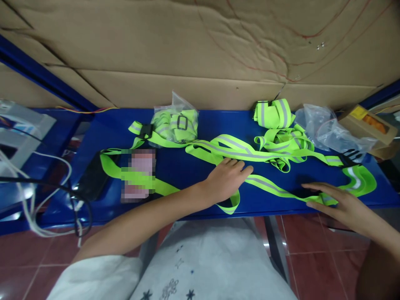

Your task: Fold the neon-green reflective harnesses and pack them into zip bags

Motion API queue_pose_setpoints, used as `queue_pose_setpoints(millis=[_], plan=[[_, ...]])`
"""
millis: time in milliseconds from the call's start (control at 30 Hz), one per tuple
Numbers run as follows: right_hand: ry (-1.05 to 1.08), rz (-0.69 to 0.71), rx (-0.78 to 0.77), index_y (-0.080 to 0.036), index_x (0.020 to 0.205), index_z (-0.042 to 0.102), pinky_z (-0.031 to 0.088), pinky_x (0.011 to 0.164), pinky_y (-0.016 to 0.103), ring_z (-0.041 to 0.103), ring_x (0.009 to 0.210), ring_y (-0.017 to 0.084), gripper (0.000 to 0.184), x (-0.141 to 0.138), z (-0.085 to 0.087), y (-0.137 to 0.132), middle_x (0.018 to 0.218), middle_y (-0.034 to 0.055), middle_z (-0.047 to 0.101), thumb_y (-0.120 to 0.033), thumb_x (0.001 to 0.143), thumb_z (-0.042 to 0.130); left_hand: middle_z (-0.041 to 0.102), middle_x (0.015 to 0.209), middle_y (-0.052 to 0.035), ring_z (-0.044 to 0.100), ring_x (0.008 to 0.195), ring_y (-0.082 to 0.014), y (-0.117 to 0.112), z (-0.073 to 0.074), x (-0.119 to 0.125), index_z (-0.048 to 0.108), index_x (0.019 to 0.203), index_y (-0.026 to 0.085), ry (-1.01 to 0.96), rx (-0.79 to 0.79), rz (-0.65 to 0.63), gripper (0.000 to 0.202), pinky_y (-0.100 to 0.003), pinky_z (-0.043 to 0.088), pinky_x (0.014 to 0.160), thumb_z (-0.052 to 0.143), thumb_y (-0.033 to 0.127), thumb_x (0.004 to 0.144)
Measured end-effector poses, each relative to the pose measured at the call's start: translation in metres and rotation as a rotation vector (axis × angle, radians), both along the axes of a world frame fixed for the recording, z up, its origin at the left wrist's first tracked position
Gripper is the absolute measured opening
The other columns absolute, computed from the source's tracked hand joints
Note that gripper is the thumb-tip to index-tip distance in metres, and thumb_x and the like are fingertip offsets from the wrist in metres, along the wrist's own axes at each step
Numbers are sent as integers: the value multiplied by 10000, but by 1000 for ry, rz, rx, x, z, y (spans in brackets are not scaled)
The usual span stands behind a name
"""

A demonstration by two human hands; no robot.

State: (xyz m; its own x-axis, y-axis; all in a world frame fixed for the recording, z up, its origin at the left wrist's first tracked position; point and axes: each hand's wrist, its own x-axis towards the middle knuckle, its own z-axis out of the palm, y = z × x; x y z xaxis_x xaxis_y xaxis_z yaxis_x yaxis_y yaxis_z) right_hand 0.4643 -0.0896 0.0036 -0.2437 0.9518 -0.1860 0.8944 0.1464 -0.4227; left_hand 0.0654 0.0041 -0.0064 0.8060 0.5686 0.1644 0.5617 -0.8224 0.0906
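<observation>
Left hand [226,180] and right hand [336,204], fingers flat and unclenched, are pressing a loose reflective strap [271,188] on the blue table [187,168]; one bagged strap [175,125] is lying behind.

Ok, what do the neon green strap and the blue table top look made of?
The neon green strap with a grey centre stripe looks like matte woven webbing: it lies limp and folded; the stripe may be reflective tape. The blue table top is glossy, perhaps painted metal: it shows reflections.
</observation>
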Motion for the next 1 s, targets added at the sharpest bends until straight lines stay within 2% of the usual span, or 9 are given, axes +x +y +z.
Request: queue_pose_setpoints(millis=[100,233,333,433,500,633,800,867,1000], plan=[[30,-20,-33,-300,1288,729,537,1097,420,682,1259,295,448,0,-5,-1,1372,82,695,-583,956,628,668,947,-50,679,901,-239,1,4,2,615,1163,170,5,-51,-36,242,-387,455,773,538,69,957],[30,-117,-111,-285,1184,752,560,1024,427,715,1167,297,459,1,-3,0,1259,65,750,-639,938,594,708,963,-49,700,912,-220,7,10,1,631,1165,165,-34,-240,-16,258,-364,457,769,446,84,1004],[19,-181,-137,-274,1116,751,571,967,422,735,1088,300,477,3,-1,1,1179,57,773,-675,905,602,736,1057,-57,711,978,-228,11,12,-3,634,1199,189,-107,-372,14,286,-345,470,766,489,398,1068],[15,-210,-138,-274,1087,738,567,957,417,734,1052,295,479,6,-2,2,1150,58,770,-691,871,640,729,1100,-65,714,989,-269,12,12,-7,627,1228,195,-78,-374,30,550,-347,477,734,653,654,926],[21,-179,-110,-283,1135,725,556,993,425,721,1088,295,494,8,-6,2,1196,64,751,-684,849,679,718,1068,-65,714,959,-271,12,12,-9,634,1206,190,-16,-332,28,482,-342,470,701,674,586,933],[17,-115,66,-324,1367,634,474,1147,466,622,1313,307,602,18,-17,0,1433,76,638,-643,861,696,700,1062,-93,710,966,-264,15,14,-13,662,1122,161,78,-262,44,191,-363,501,755,541,235,993],[-27,-125,127,-350,1337,654,474,1150,459,638,1283,278,471,40,-26,-5,1388,54,668,-550,910,654,670,1164,-122,693,1064,-297,22,20,-26,701,1156,160,127,-174,85,327,-462,534,935,430,93,986],[-36,-146,120,-327,1245,701,510,1097,461,676,1205,274,382,47,-28,-6,1315,58,703,-484,908,617,668,1176,-117,695,1072,-286,25,24,-34,714,1171,170,126,-216,108,357,-444,545,937,434,68,973],[-52,-233,102,-279,1225,708,561,996,469,712,1115,288,433,54,-30,-6,1252,82,732,-458,854,576,668,1293,-98,697,1139,-281,31,30,-51,635,1324,207,53,-365,182,428,-414,575,911,477,64,953]])
